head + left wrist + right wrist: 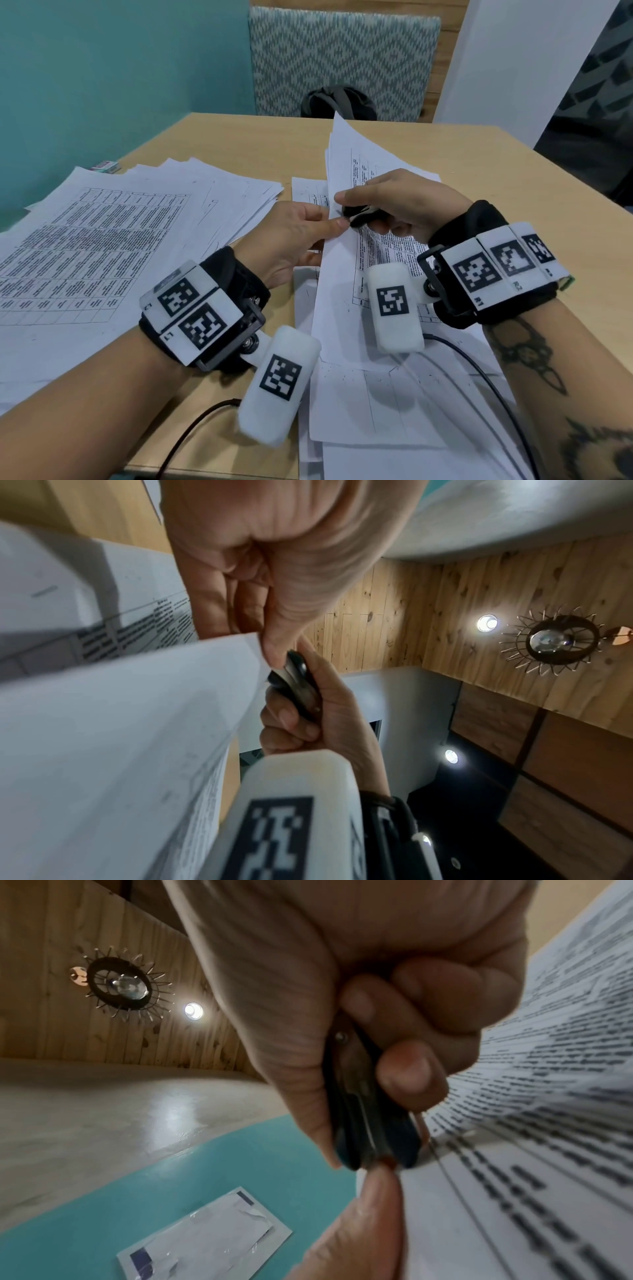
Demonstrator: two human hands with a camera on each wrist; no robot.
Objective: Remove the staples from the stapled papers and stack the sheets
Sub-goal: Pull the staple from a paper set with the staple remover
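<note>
A stapled set of printed papers (346, 294) is lifted off the table in front of me, its far end curling upward. My left hand (301, 236) pinches its left edge between thumb and fingers, as the left wrist view shows at the paper corner (240, 653). My right hand (394, 205) grips a black staple remover (358, 216), its tip against the paper edge right beside my left thumb. The remover (369, 1123) sits squeezed between thumb and curled fingers. The staple itself is hidden. A spread pile of loose sheets (102, 240) lies on the left of the table.
More printed sheets (394, 411) lie under my hands near the wooden table's (239, 144) front edge. A small box (105, 167) sits at the far left edge. A dark bag (337, 102) rests on the patterned seat beyond. Cables (479, 373) cross the near sheets.
</note>
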